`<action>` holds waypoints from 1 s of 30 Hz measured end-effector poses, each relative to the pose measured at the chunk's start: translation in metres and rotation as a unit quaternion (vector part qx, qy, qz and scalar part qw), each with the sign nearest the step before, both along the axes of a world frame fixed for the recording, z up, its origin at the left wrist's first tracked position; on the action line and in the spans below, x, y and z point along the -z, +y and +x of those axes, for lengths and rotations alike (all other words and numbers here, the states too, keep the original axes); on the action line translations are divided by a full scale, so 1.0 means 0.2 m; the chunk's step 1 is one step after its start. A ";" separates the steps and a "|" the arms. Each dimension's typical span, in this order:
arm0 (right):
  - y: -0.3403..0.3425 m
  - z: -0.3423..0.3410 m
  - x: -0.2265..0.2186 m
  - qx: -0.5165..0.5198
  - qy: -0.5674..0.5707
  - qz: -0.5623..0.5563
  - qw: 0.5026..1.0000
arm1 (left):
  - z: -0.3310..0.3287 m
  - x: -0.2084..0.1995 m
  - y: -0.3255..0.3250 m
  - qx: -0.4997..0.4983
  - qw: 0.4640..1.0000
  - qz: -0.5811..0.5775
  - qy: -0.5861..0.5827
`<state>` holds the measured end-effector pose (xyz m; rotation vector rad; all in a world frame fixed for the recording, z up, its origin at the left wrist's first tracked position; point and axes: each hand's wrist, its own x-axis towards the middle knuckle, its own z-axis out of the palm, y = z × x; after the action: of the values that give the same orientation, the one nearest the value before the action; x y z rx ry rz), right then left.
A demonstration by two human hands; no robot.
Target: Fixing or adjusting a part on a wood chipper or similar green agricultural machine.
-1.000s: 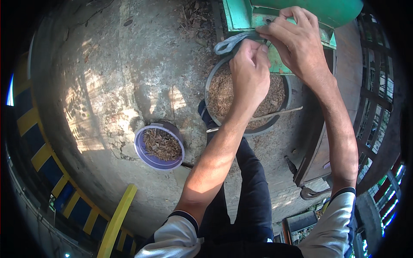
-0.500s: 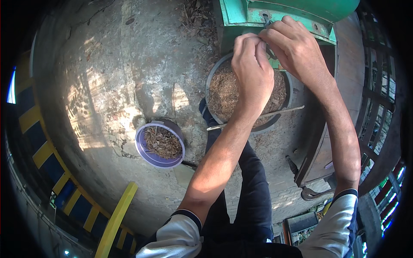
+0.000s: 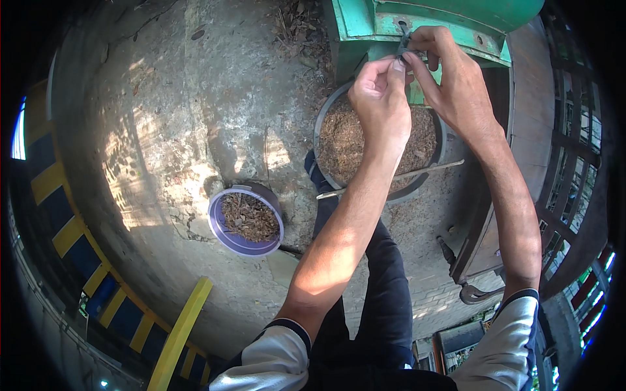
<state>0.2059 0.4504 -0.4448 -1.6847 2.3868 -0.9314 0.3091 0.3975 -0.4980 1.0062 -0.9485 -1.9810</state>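
Note:
Both my hands meet at the lower flange of a green metal machine (image 3: 443, 29), where a small dark metal bolt (image 3: 403, 40) hangs by a hole. My left hand (image 3: 383, 107) pinches the bolt's lower end between thumb and fingertips. From the other side, the thumb and bent fingers of my right hand (image 3: 462, 88) close round the same end. The fingers partly cover the bolt, so any nut on it is hidden. Beneath my hands stands a round grey tub (image 3: 317, 138) filled with brown shredded chips, partly behind my left forearm.
A thin stick (image 3: 430, 169) lies across the tub's near rim. To the left, a purple bucket (image 3: 225, 245) holds coarser brown chips. A wooden bench (image 3: 482, 241) with a metal hook-shaped part stands at the right. A yellow bar (image 3: 179, 335) rises at the lower left.
My fingers have shifted round the bolt: the right hand's have opened out and moved slightly down, and the left wrist has turned. More of the bolt shows now.

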 end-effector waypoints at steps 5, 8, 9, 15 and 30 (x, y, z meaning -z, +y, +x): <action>-0.01 0.03 -0.01 -0.001 0.029 0.001 1.000 | 0.00 0.04 0.00 -0.003 0.998 -0.035 0.048; -0.02 0.06 -0.01 0.018 0.026 0.016 0.999 | 0.00 0.07 -0.01 -0.006 0.998 -0.064 0.009; -0.02 0.06 -0.01 0.021 0.029 0.007 0.999 | 0.00 0.08 -0.02 -0.008 0.998 -0.065 0.009; -0.02 0.02 -0.04 0.012 -0.091 -0.013 0.996 | 0.04 0.06 -0.03 0.050 0.966 -0.245 -0.066; -0.08 0.05 -0.13 0.023 -0.075 0.077 0.994 | -0.02 0.10 -0.02 -0.010 0.981 -0.190 -0.025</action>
<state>0.2156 0.4343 -0.4188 -1.4581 2.3407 -0.8251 0.3056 0.3944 -0.5172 0.8458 -1.2806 -1.6777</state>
